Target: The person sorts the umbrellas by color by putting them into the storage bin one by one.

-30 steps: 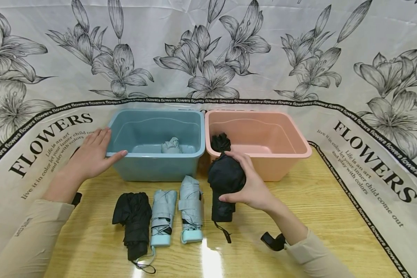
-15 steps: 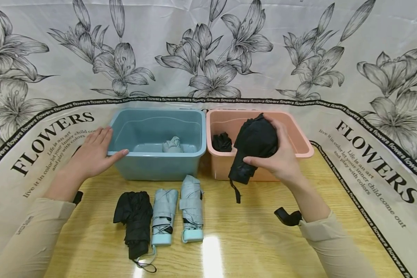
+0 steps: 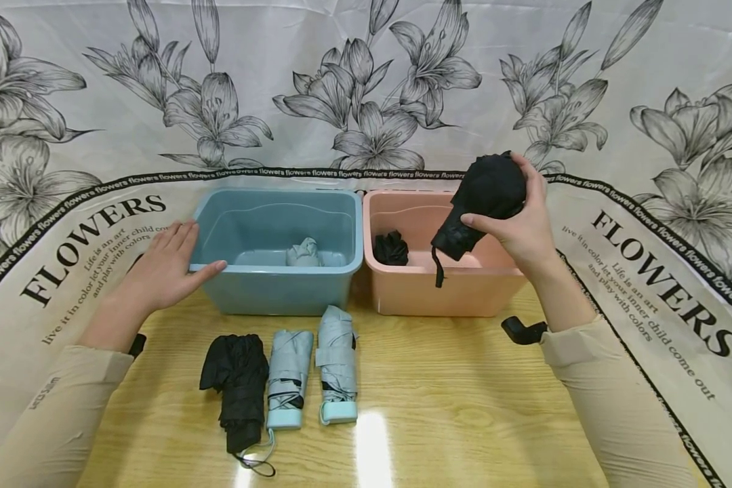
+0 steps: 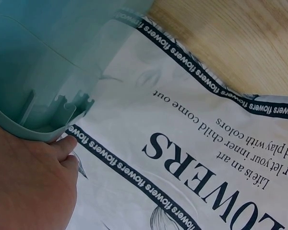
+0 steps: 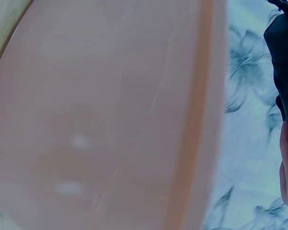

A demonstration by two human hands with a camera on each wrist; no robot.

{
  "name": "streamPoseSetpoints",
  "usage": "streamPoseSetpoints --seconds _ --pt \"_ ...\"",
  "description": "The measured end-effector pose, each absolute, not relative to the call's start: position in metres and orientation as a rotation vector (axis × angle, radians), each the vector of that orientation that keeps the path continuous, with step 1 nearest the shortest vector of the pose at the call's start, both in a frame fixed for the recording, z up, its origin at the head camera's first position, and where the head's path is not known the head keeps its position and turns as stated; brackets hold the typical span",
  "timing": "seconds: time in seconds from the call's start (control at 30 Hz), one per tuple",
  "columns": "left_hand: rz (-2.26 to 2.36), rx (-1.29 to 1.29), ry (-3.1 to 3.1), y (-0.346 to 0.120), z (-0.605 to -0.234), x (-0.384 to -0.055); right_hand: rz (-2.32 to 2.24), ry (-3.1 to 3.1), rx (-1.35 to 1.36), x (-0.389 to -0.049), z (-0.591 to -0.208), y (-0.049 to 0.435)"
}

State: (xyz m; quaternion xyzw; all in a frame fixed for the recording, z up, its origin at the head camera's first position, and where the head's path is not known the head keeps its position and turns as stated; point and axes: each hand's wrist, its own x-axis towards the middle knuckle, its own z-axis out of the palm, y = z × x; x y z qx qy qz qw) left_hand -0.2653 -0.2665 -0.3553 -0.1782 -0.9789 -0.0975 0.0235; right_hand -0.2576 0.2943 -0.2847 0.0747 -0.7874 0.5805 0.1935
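Observation:
My right hand (image 3: 531, 227) grips a folded black umbrella (image 3: 491, 190) above the right part of the pink bin (image 3: 439, 295). The umbrella tilts, its handle end and wrist strap pointing down to the left over the bin. In the right wrist view, part of the umbrella (image 5: 284, 57) shows at the right edge, beyond the bin wall (image 5: 101, 96). My left hand (image 3: 158, 268) rests with straight fingers on the left rim of the blue bin (image 3: 274, 291). A bunched black umbrella (image 3: 390, 249) is in the pink bin; a pale blue-grey one (image 3: 303, 253) is in the blue bin.
On the wooden table (image 3: 427, 407) before the bins lie a black folded umbrella (image 3: 239, 379) and two pale blue-grey ones, the left (image 3: 289, 373) and the right (image 3: 337, 359). A flower-printed cloth (image 3: 372, 81) hangs behind and spreads along both sides.
My right hand has lifted the black umbrella off the table and carried it up and right over the pink bin, tilting it on the way. The left hand has stayed in place.

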Motion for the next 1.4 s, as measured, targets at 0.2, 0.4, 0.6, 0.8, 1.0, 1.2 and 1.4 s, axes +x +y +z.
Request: streamPoseSetpoints --seconds 0.2,0.4,0.6,0.8,1.0,1.2,1.4 --pt "-0.307 -0.554 -3.027 -0.267 -0.356 -0.265 1.444 -2.412 0.148 -0.286 -0.297 0.302" --pt "-0.321 -0.550 -3.034 -0.266 -0.357 -0.265 1.363 -2.595 0.175 -0.308 -0.309 0.298" --pt "-0.294 -0.555 -3.026 -0.267 -0.358 -0.267 1.223 -2.786 0.235 -0.329 -0.315 0.288" --pt "-0.282 -0.547 -3.044 -0.266 -0.355 -0.268 1.152 -2.962 0.290 -0.349 -0.320 0.281" --pt "-0.276 -0.541 -3.056 -0.266 -0.353 -0.268 1.147 -3.105 0.342 -0.362 -0.331 0.275" --pt "-0.276 -0.538 -3.055 -0.266 -0.354 -0.267 1.135 -3.238 0.421 -0.369 -0.346 0.274" --pt "-0.279 -0.545 -3.037 -0.267 -0.355 -0.266 1.046 -3.329 0.518 -0.369 -0.353 0.274"
